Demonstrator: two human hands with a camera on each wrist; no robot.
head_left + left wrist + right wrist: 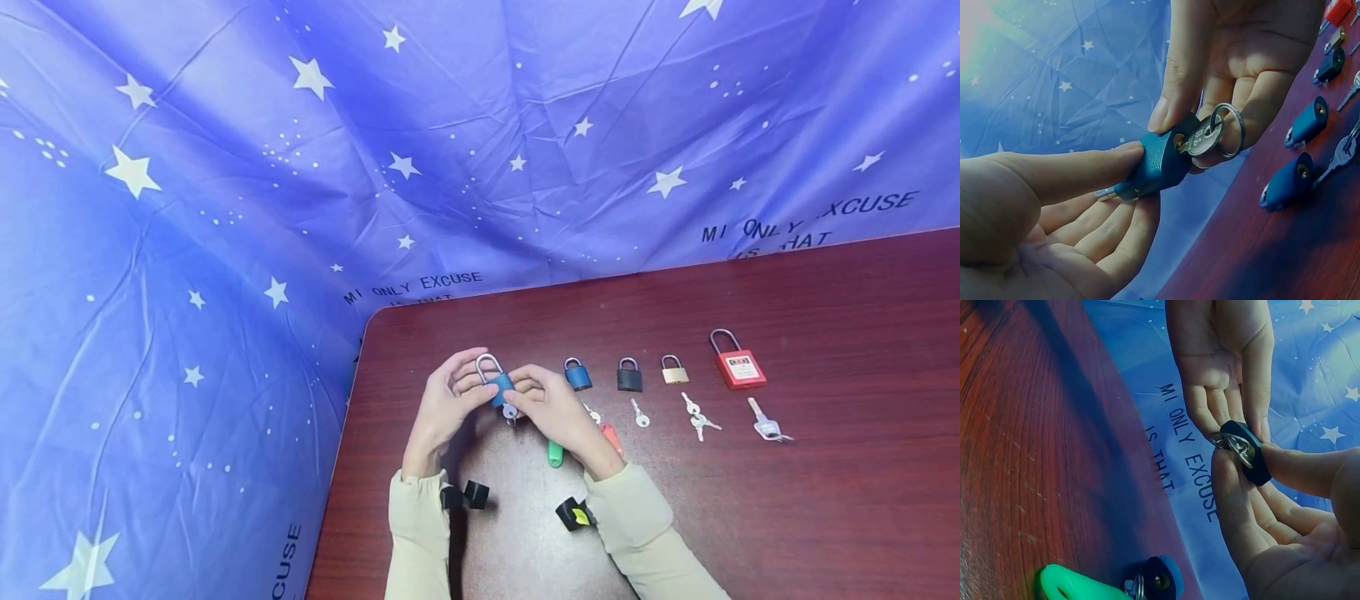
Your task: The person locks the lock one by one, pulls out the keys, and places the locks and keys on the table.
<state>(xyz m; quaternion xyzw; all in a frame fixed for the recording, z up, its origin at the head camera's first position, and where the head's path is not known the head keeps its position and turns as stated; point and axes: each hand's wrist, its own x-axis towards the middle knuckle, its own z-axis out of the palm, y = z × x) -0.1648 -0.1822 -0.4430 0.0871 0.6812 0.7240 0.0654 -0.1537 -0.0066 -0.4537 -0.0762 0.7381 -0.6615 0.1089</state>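
Note:
Both hands hold a blue padlock (pixel 501 385) up over the table's left part. My left hand (pixel 444 406) pinches one side of its body between thumb and fingers. The thumb and fingers of my right hand (pixel 557 410) grip the other side. A silver key (pixel 1200 139) sits in the padlock's keyhole, with a metal ring (pixel 1239 128) through its head. The silver shackle (pixel 489 362) points up and away in the head view; whether it is locked cannot be told. In the right wrist view, fingers partly cover the padlock (pixel 1258 464).
To the right stand a blue padlock (pixel 577 377), a black padlock (pixel 630 379), a brass padlock (pixel 674 374) and a red padlock (pixel 740 368), with keys (pixel 767 423) before them. A green tag (pixel 555 454) and red tag (pixel 612 435) lie near my right wrist. Behind hangs a starry blue cloth (pixel 465 125).

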